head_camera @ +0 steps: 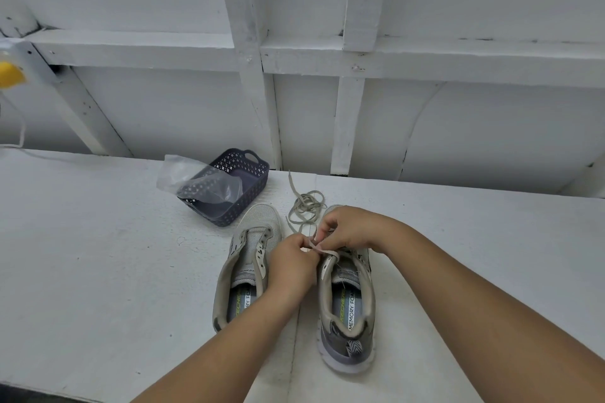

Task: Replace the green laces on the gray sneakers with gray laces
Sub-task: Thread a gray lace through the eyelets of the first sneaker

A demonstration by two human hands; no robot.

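Observation:
Two gray sneakers stand side by side on the white table, toes pointing away from me. The left sneaker (252, 258) has bare eyelets and no lace. Over the right sneaker (347, 298), my left hand (293, 263) and my right hand (352, 227) both pinch a gray lace (306, 206) near the shoe's upper eyelets. The rest of that lace lies in a loose tangle on the table just beyond the shoes. No green lace is visible.
A dark plastic basket (240, 180) with a clear plastic bag (193, 178) draped over it sits behind the left sneaker. A white panelled wall (327, 108) rises behind the table. A yellow object (8, 73) shows at the far left edge.

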